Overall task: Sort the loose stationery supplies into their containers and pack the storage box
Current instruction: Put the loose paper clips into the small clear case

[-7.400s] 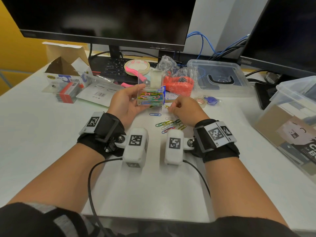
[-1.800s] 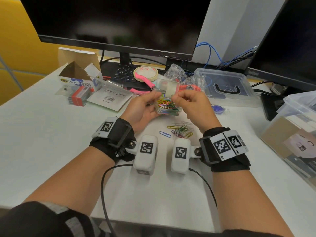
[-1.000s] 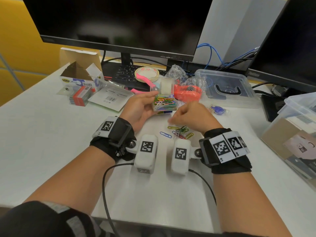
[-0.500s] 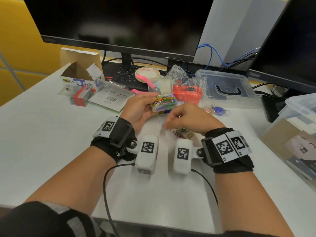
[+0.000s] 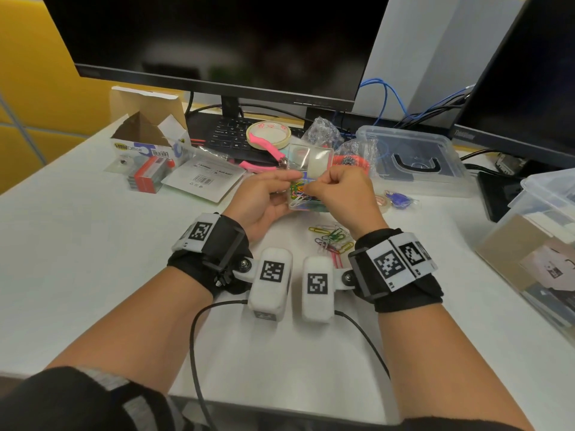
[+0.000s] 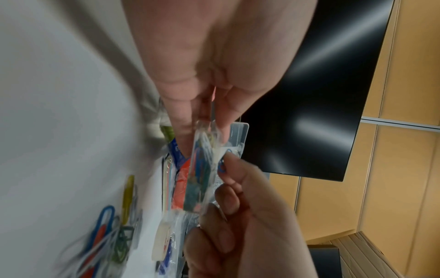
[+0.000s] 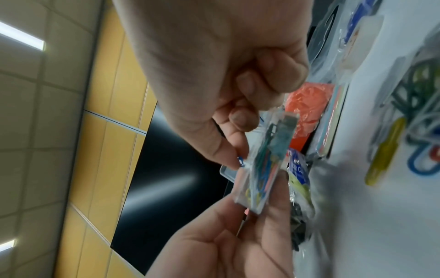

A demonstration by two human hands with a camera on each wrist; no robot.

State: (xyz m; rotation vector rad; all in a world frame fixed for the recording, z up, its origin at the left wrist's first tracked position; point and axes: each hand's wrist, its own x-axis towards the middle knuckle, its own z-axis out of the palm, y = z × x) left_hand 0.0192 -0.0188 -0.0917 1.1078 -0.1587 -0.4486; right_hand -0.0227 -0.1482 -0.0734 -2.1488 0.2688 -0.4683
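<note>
Your right hand (image 5: 339, 194) has risen from the loose paper clips (image 5: 331, 239) on the worktop (image 5: 93, 259) and now pinches a blue clip (image 7: 240, 161) at the mouth of the clear clip box (image 5: 306, 197). Your left hand (image 5: 261, 200) grips that box, lid open, full of coloured clips, between both hands above the worktop.

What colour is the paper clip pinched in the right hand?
Blue paper clip, between the right hand fingertips; clearest in the right wrist view.
</note>
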